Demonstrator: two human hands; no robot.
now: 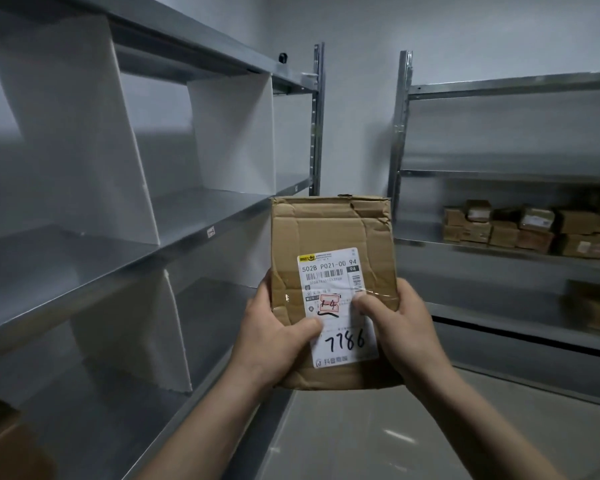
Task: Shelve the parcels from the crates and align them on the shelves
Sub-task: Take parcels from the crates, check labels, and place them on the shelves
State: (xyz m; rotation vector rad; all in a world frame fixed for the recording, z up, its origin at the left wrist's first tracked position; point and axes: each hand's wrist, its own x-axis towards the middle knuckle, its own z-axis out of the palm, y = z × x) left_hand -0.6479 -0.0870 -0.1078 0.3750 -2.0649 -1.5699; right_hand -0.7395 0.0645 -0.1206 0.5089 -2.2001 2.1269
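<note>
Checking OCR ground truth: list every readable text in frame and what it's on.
"502B P021-00 94": printed on the white label of the held parcel.
"94": small dark box beside its barcode.
"7786": handwritten, label's lower part.
Red-stamped box at the label's middle: marker scrawl, unclear.
Fine print, bottom logo line, shelf-edge tag, labels on shelved parcels: too small or blurred.

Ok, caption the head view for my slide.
Both hands, left and right, hold a labelled cardboard parcel up between grey shelves.

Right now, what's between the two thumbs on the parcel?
Head view: only the parcel's white shipping label, its red-stamped patch, lies between the left hand thumb and right hand thumb. Both hands hold the cardboard parcel upright.
</note>
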